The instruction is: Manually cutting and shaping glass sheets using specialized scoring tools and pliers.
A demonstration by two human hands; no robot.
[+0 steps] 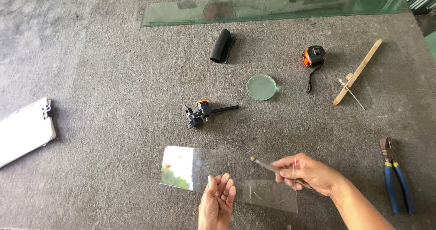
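Observation:
A clear rectangular glass pane lies on the grey felt-covered table, its left end reflecting sky and leaves. A scored circle shows in its right part. My left hand rests at the pane's near edge, fingers curled and holding the glass. My right hand grips a slim metal glass cutter, whose head points left and sits on the pane just above the scored circle.
A black circle-cutting tool with an orange knob lies beyond the pane. Further back are a round glass disc, a black rolled tube, an orange tape measure, a wooden stick, long glass strips. Blue-handled pliers lie right, a white clipboard left.

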